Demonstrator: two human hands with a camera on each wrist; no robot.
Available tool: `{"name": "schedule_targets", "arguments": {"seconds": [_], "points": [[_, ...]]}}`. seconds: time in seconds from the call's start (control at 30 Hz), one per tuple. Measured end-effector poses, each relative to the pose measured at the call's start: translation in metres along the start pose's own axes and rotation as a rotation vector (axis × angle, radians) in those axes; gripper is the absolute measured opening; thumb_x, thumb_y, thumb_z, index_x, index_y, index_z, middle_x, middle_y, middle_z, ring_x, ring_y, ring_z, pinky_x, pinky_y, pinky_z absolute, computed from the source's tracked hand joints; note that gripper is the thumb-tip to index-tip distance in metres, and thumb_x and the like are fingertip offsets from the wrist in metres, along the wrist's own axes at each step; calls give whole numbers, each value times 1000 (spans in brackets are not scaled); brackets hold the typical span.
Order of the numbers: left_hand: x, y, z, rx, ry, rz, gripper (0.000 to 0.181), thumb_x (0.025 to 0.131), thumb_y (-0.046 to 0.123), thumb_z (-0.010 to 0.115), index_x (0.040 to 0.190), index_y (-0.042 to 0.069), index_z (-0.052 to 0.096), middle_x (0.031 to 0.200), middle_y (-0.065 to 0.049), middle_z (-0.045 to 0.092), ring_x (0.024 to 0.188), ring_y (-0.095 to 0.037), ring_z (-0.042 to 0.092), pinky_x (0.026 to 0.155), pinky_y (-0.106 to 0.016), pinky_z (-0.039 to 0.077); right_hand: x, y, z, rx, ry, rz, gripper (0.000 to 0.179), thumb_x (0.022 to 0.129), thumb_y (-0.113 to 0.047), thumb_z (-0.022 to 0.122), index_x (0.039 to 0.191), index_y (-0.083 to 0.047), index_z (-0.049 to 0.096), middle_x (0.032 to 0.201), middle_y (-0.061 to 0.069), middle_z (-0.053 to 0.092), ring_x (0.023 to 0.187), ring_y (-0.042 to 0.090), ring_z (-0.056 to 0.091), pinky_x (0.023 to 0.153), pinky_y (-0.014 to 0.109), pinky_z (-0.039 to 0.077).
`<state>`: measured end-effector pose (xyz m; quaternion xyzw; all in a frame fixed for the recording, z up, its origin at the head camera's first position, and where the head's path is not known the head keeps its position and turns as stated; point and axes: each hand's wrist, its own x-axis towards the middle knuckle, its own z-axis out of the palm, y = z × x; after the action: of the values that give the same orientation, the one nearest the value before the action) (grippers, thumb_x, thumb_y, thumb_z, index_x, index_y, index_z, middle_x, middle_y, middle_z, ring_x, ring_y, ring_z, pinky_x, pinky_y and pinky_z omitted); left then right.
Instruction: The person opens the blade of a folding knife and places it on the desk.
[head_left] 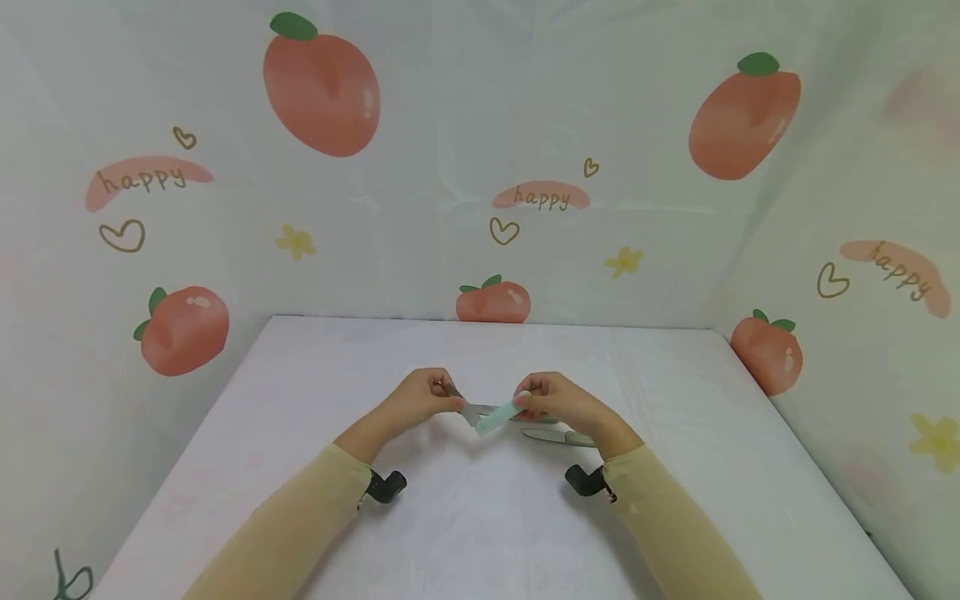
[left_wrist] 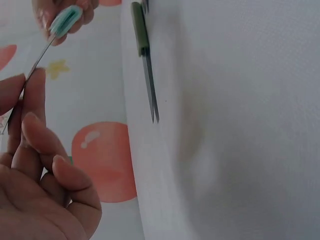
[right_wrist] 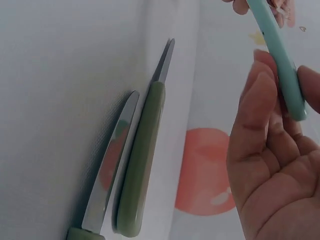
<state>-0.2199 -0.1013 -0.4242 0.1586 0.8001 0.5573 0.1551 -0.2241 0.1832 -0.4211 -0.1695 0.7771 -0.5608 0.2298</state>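
My left hand pinches the thin metal blade of a folding knife between thumb and fingertips. At the other end, my right hand pinches its mint-green handle. Blade and handle meet at an angle, held above the table between both hands. In the left wrist view a dark slot runs along the handle. Below the right hand lies a knife with a broad shiny blade and green handle. Beside it is a green-handled utensil whose slim metal end shows two points in the left wrist view.
A white-covered table spreads under both arms. Behind it and at its sides hangs a white cloth printed with red fruit, hearts and "happy". Each wrist wears a small black camera close above the table.
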Motion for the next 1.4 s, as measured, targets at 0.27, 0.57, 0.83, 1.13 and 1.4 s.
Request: {"name": "schedule_targets", "arguments": {"seconds": [0.27, 0.57, 0.83, 1.13, 1.4], "points": [[0, 2, -5, 23, -65, -11, 21, 90, 14, 76, 84, 6, 57, 83, -7, 74, 69, -13, 40, 62, -30, 29, -1, -1, -2, -7, -71, -27, 17, 99, -12, 63, 102, 4, 59, 91, 11, 73, 85, 27, 69, 76, 31, 56], [1, 0, -3, 26, -54, 28, 21, 91, 17, 75, 87, 5, 58, 88, -21, 72, 68, -14, 40, 60, -30, 30, -1, -2, -3, 21, -45, -14, 15, 100, -10, 63, 103, 4, 59, 94, 18, 72, 84, 26, 69, 75, 31, 56], [2, -1, 1, 55, -41, 58, 19, 92, 13, 73, 88, 4, 57, 86, -25, 70, 60, -11, 32, 55, -25, 28, 0, 2, -3, 46, -52, -4, 15, 100, -11, 62, 103, 4, 58, 91, 13, 73, 81, 20, 68, 75, 30, 56], [3, -2, 1, 86, -12, 85, 20, 93, 10, 72, 86, 4, 54, 76, -23, 65, 56, -11, 30, 50, -24, 25, 1, 0, -1, 38, -6, -26, 16, 100, -11, 62, 102, 4, 58, 92, 11, 73, 82, 18, 67, 77, 31, 55], [2, 0, 0, 97, 77, 70, 18, 94, 11, 70, 88, 5, 54, 92, -17, 73, 61, -14, 37, 54, -26, 30, 1, -3, 0, 46, 76, -61, 17, 101, -12, 60, 103, 4, 56, 89, 7, 71, 89, 31, 69, 81, 34, 55]]}}
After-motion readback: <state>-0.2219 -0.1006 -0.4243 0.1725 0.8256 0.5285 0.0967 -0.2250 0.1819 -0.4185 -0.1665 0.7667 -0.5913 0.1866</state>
